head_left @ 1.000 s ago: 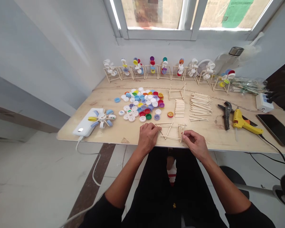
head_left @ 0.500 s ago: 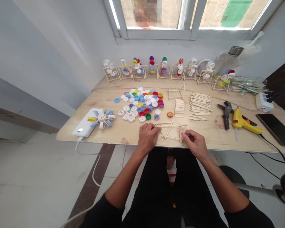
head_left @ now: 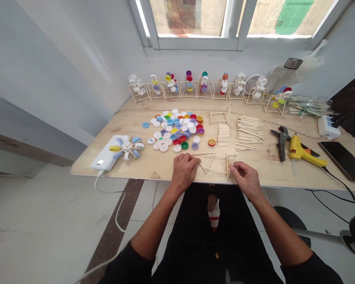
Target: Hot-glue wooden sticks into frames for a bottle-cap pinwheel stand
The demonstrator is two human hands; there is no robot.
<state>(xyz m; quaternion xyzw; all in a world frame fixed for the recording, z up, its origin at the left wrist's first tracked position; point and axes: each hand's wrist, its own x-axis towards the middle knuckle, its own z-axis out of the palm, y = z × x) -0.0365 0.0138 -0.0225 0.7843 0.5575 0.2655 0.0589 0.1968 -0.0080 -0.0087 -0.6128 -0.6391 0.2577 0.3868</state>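
A frame of thin wooden sticks point(head_left: 210, 162) lies flat near the table's front edge, between my two hands. My left hand point(head_left: 184, 169) is closed on the frame's left end, fingers bent and pressed together. At the frame's right end, my right hand point(head_left: 245, 176) pinches a stick with thumb and index finger. Beyond them are a pile of short sticks point(head_left: 223, 135), a pile of longer sticks point(head_left: 249, 129) and many coloured bottle caps point(head_left: 179, 128). Another stick frame point(head_left: 219, 121) stands behind the short sticks.
Pliers point(head_left: 282, 142), a yellow glue gun point(head_left: 306, 153) and a phone point(head_left: 344, 159) lie on the right. On the left, a cap wheel point(head_left: 126, 147) rests on a white power bank point(head_left: 102, 159). Several finished cap wheels on stick frames point(head_left: 189, 88) line the wall.
My right hand has shifted slightly to the right, and the sticks at the frame's right end have moved with it. My left hand has hardly moved.
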